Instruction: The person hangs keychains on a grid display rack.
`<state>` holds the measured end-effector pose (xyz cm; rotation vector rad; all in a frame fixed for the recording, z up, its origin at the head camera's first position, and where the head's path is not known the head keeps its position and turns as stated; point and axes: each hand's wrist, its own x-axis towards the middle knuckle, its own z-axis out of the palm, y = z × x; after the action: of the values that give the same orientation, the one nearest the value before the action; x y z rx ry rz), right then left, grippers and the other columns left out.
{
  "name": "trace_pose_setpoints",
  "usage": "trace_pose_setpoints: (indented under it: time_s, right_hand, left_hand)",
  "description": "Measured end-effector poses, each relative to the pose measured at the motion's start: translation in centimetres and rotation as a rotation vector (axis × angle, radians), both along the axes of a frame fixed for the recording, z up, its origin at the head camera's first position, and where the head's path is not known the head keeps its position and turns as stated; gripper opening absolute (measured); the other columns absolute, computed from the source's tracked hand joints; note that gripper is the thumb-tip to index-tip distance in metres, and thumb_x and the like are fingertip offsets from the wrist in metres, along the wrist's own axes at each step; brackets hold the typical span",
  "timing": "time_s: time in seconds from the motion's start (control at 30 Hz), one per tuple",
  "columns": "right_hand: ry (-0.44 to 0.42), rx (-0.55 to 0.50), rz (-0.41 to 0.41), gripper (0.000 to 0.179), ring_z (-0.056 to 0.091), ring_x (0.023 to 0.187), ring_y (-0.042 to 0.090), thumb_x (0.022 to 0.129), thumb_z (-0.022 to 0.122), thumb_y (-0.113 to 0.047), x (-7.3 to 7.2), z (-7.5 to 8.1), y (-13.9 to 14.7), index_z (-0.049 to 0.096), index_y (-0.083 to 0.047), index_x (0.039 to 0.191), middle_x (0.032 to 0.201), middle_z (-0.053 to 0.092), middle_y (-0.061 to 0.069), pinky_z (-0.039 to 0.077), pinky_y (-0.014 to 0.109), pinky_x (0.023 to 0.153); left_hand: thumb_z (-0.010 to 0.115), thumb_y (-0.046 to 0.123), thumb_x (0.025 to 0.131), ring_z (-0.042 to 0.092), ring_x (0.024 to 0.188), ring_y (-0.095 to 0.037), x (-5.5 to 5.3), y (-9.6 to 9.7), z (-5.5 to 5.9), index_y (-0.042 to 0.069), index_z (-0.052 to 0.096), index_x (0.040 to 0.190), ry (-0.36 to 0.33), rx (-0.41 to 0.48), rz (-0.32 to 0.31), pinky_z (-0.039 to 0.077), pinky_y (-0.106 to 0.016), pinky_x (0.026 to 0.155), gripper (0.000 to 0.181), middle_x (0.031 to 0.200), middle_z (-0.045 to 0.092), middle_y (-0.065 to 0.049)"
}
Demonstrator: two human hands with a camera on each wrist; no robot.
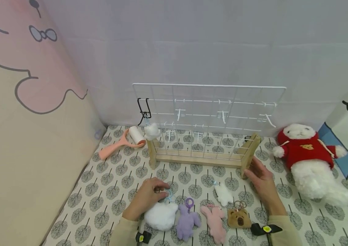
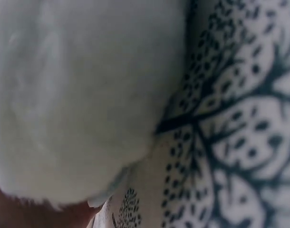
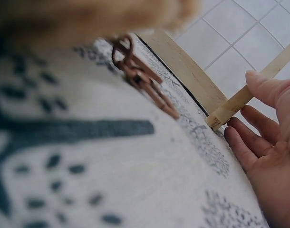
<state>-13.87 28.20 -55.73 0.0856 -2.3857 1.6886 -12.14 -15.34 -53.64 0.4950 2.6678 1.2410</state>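
White plush [image 1: 161, 216] lies nearest; left hand [image 1: 149, 198] pinches its blue ring [image 1: 170, 196]. Right hand [image 1: 261, 179], fingers straight, steadies the rack [image 1: 247, 153]; keep bracing it.

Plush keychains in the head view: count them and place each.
6. One hangs on the grid's black hook; five lie near the hands: white round, purple, pink, white, brown bear.
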Motion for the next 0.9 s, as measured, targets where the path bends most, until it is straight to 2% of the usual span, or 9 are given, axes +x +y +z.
trace_pose_setpoints:
  time_s: [0.4, 0.6, 0.9]
  right_hand:
    - [-0.008, -0.004, -0.001, 0.067, 0.048, 0.126, -0.012, 0.103, 0.069, -0.008, -0.44, 0.41, 0.04, 0.038, -0.007, 0.163, 0.157, 0.045, 0.032, 0.041, 0.005, 0.102]
    - [-0.014, -0.012, -0.008, 0.067, 0.047, 0.127, -0.013, 0.103, 0.068, -0.008, -0.25, 0.35, 0.00, 0.038, -0.008, 0.163, 0.158, 0.045, 0.031, 0.041, 0.005, 0.102]
    - [-0.014, -0.028, -0.002, 0.067, 0.048, 0.127, -0.012, 0.103, 0.068, -0.008, 0.02, 0.02, 0.00, 0.038, -0.006, 0.163, 0.157, 0.046, 0.031, 0.041, 0.006, 0.102]
  left_hand:
    - [0.084, 0.011, 0.088, 0.055, 0.078, -0.007, -0.53, 0.05, -0.01, 0.019, 0.083, 0.100, -0.001, -0.052, 0.017, 0.049, -0.025, 0.071, 0.014, 0.086, 0.061, 0.011]
    - [0.084, 0.008, 0.088, 0.056, 0.078, -0.007, -0.40, 0.25, 0.22, 0.018, 0.081, 0.092, -0.009, -0.063, 0.016, 0.049, -0.025, 0.070, 0.011, 0.087, 0.062, 0.009]
    - [0.081, 0.010, 0.091, 0.056, 0.081, -0.008, -0.23, 0.44, 0.33, 0.015, 0.078, 0.091, -0.012, -0.126, 0.001, 0.051, -0.025, 0.072, 0.006, 0.091, 0.063, 0.007]
